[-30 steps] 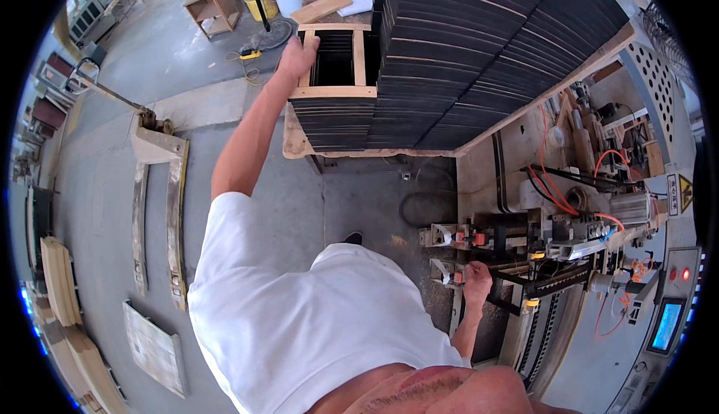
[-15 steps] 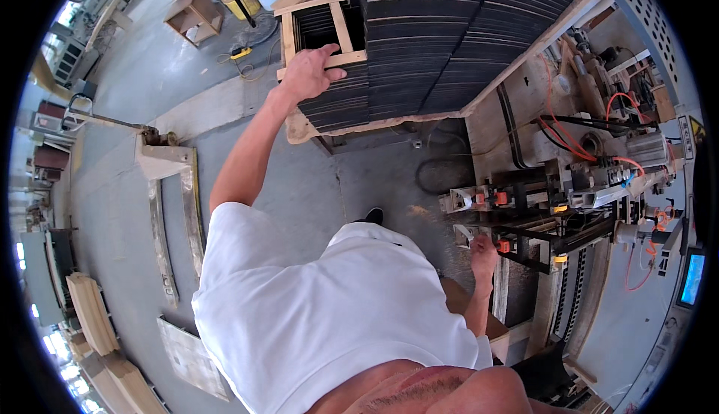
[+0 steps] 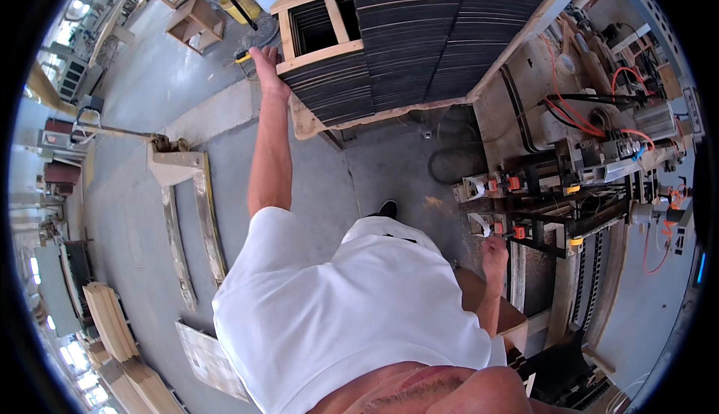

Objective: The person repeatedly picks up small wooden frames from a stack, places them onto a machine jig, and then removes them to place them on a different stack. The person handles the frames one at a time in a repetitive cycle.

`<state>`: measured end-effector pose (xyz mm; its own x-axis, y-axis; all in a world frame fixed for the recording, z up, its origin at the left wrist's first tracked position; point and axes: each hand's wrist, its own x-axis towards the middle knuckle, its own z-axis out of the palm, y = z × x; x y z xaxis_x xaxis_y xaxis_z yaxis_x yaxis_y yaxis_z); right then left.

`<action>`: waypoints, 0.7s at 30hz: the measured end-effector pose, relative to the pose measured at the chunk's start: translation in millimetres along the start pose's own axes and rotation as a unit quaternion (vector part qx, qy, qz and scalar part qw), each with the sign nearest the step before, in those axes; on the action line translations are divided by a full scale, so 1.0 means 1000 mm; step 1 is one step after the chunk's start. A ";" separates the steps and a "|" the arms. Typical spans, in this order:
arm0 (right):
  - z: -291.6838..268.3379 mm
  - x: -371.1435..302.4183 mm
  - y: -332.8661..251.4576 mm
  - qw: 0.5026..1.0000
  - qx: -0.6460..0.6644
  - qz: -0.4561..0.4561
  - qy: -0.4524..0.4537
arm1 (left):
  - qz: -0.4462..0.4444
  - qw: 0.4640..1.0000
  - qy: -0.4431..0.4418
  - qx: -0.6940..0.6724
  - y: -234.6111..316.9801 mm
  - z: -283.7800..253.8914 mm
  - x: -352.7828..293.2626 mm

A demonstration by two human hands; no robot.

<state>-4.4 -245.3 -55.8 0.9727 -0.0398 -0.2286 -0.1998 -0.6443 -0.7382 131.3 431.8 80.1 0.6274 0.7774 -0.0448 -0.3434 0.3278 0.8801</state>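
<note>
A pale wooden frame (image 3: pixel 318 58) with a crossbar lies on top of a stack of black-edged frames (image 3: pixel 329 88). My left hand (image 3: pixel 268 71) is stretched out at the stack's left side, fingers extended, next to the frame's near left corner; nothing is in it. My right hand (image 3: pixel 493 255), fingers curled, is low at the right beside the machine's clamps (image 3: pixel 509 231) with orange parts. Whether something small is inside that hand is hidden.
Tall black stacks (image 3: pixel 442 32) stand on a wooden board (image 3: pixel 307 122) ahead. The machine (image 3: pixel 592 182) with hoses and rails fills the right side. A pallet jack (image 3: pixel 180 163) stands on the floor at the left, with timber stacks (image 3: pixel 112 320) and a white board (image 3: pixel 210 358) nearer.
My left hand has let go of the top frame's near edge and moved left to the side of the stack. My right hand remains by the clamps, slightly lower.
</note>
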 end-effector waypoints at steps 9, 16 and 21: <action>0.005 -0.007 0.018 1.000 0.009 0.001 -0.012 | 0.004 0.981 -0.035 0.189 0.029 0.031 0.088; 0.016 -0.029 0.016 0.998 0.039 0.016 0.035 | -0.111 0.979 -0.168 0.043 0.021 0.040 0.124; 0.011 -0.038 0.034 0.992 -0.110 -0.052 -0.025 | -0.025 0.977 -0.099 0.188 0.011 0.061 0.106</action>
<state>-49.7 -257.0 -79.4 0.9787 0.0695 -0.1932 -0.0630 -0.7941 -0.6046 236.4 485.0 114.0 0.7728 0.6338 -0.0325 -0.0507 0.1127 0.9923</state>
